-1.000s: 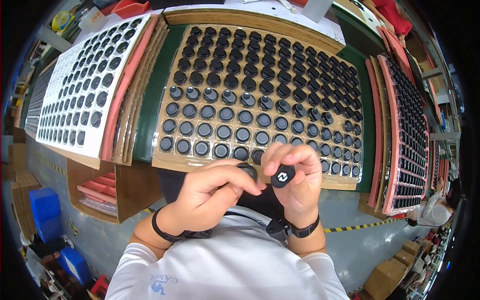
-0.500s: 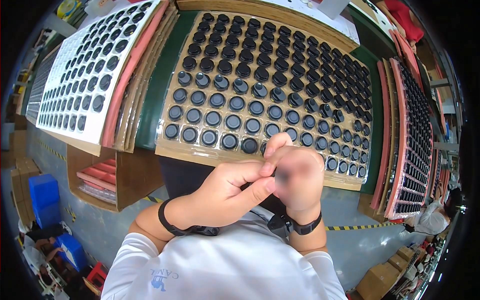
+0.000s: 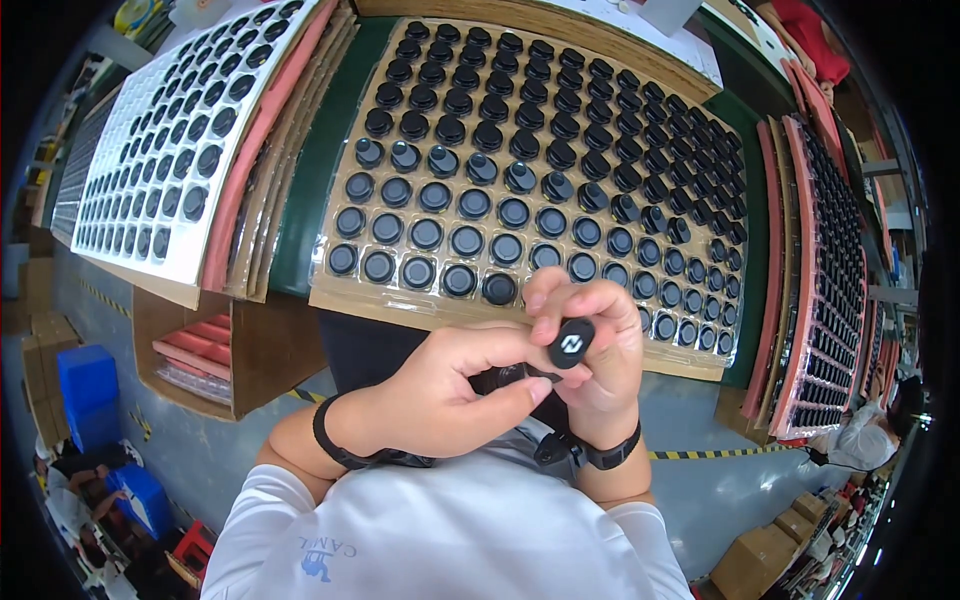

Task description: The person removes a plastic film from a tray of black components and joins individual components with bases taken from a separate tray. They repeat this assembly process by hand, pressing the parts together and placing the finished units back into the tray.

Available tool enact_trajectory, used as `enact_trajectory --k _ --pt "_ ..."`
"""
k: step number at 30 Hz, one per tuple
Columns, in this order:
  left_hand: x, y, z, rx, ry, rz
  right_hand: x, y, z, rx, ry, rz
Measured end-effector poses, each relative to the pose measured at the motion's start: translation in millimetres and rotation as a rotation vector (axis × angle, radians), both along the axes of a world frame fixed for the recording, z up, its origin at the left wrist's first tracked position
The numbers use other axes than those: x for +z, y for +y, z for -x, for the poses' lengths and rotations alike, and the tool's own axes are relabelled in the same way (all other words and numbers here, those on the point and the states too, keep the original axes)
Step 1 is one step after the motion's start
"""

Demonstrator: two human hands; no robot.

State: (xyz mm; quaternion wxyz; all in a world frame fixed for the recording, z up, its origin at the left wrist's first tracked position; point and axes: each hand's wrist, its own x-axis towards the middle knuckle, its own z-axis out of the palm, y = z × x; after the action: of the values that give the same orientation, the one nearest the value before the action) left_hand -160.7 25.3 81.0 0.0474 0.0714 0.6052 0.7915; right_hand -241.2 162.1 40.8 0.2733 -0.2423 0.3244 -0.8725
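Note:
My left hand (image 3: 455, 385) is closed around a black cylindrical part (image 3: 505, 377), mostly hidden by its fingers. Held in the fingers of my right hand (image 3: 605, 350) is a round black cap (image 3: 572, 343) with a white mark on its face. Both hands are close together, just in front of the near edge of a clear plastic tray (image 3: 420, 308). Rows of black round parts (image 3: 470, 240) fill this tray; those in the far rows stand taller, while the near rows show flat, grey-centred tops. My right fingertips overlap the tray's near edge.
To the left, a white tray (image 3: 190, 255) of dark round parts lies on stacked pink and brown sheets (image 3: 270, 150). Another loaded stack (image 3: 820, 290) stands on the right. Below left is an open cardboard box (image 3: 180, 340) with pink trays. A person in red (image 3: 805, 40) is at the far right.
My right hand has turned and its fingers have spread, bringing the cap's marked face into view. The dark part in my left hand now shows more. The trays have not moved.

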Motion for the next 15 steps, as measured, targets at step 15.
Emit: enact_trajectory --k 15 --pt "-5.5 -9.9 -0.2 0.039 -0.051 -0.060 1.9 14.6 -2.5 -0.034 -0.197 0.115"
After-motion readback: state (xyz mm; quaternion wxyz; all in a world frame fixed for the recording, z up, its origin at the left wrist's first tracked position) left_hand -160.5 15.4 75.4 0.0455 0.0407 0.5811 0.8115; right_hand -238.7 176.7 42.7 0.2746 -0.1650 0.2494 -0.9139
